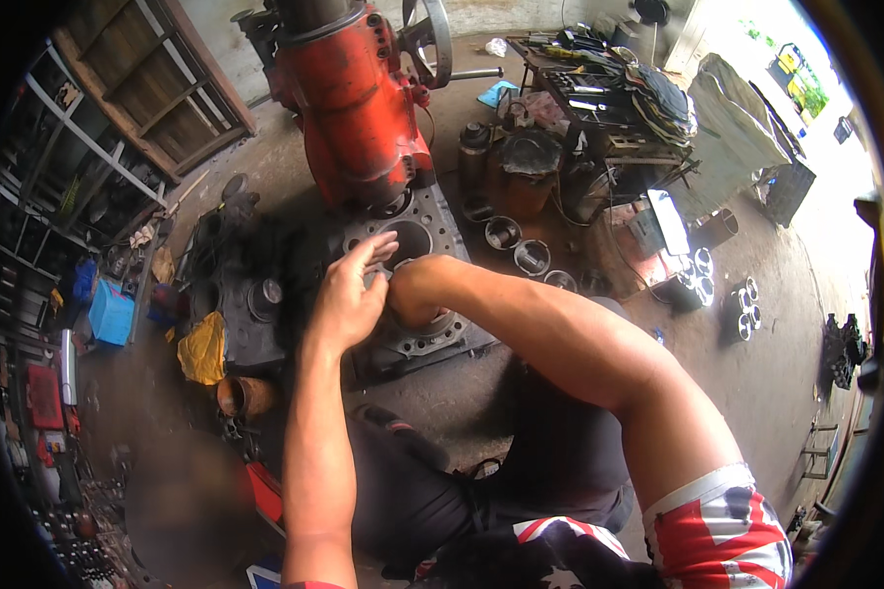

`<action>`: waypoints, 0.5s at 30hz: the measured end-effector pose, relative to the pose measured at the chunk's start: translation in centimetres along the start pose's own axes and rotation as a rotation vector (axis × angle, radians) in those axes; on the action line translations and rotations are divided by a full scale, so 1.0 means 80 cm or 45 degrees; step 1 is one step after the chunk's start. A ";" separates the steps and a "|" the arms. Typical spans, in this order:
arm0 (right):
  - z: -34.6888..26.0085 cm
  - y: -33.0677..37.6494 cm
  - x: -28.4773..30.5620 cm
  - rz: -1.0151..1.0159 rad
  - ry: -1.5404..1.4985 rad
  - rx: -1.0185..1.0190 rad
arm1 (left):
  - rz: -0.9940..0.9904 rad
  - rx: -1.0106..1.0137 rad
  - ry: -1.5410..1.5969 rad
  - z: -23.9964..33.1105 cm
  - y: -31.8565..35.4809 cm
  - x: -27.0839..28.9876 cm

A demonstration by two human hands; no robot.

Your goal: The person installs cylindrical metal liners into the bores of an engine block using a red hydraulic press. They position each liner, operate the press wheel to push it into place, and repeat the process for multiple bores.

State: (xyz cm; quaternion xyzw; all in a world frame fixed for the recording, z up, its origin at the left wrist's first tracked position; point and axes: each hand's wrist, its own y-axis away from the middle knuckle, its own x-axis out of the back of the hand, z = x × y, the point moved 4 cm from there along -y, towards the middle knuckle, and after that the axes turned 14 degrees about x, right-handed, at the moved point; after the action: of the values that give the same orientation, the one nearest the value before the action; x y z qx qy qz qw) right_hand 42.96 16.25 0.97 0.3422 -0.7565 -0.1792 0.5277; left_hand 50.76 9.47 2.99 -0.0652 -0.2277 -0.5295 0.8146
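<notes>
Engine block: the slotted-in centre of the work, the pale, hole-studded engine block (445,231) lies on the floor before the seated person.
Near bore: the rim of the near bore (443,327), at the engine block's closer end, encircles the lowered hand.
Right hand: the right hand (417,290) bends down into that bore; its fingers are hidden, so whether they grip anything cannot be told.
Left hand: the left hand (349,299) hovers over the engine block's left edge, fingers extended, apparently holding nothing, beside the middle bore (414,239).
Work in hand: probably handling or feeling inside the near bore; the next move seems to call for a careful wrist against its rim.
Red machine: a red boring machine (359,108) stands over the engine block's far end, limiting reach there.
Right of the engine block: short metal cylinders, likely pistons (532,257), with a tool-laden bench (609,93) beyond.
Left of the engine block: a dark metal casting (250,339), a yellow cloth (202,348) and a rusty sleeve (246,396) crowd that side.
</notes>
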 end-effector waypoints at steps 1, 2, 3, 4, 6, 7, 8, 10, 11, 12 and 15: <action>0.003 -0.003 -0.002 -0.033 -0.019 -0.046 | -0.019 -0.040 -0.147 0.000 0.004 -0.001; 0.001 -0.006 -0.002 -0.046 -0.030 -0.055 | -0.038 -0.030 -0.283 -0.002 0.014 0.001; 0.000 -0.009 -0.002 -0.053 -0.020 -0.033 | -0.054 0.003 -0.432 -0.006 0.021 0.001; 0.000 -0.012 -0.002 -0.074 0.014 -0.027 | -0.146 0.022 -0.447 -0.009 0.024 -0.001; 0.003 -0.017 -0.003 -0.070 0.011 -0.049 | -0.076 -0.005 -0.464 -0.010 0.029 -0.005; 0.003 -0.021 -0.002 -0.081 0.048 -0.052 | -0.033 -0.008 -0.499 -0.010 0.031 -0.007; 0.008 -0.023 -0.004 -0.096 0.062 -0.041 | -0.008 -0.029 -0.467 -0.010 0.024 -0.014; 0.018 -0.028 -0.008 -0.088 0.020 -0.103 | 0.036 -0.072 -0.447 -0.009 0.021 -0.020; 0.019 -0.032 -0.009 -0.099 0.088 -0.065 | 0.057 -0.095 -0.439 -0.009 0.020 -0.023; 0.022 -0.036 -0.012 -0.119 0.152 -0.021 | 0.066 -0.094 -0.448 -0.010 0.019 -0.025; 0.031 -0.050 -0.020 -0.061 0.132 -0.025 | 0.098 -0.121 -0.454 -0.013 0.019 -0.029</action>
State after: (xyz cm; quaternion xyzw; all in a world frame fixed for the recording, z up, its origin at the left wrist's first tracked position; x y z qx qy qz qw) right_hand 42.34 14.35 -3.57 0.3639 -0.7180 -0.1813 0.5650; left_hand 51.67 11.71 1.28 -0.2051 -0.3406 -0.4882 0.7769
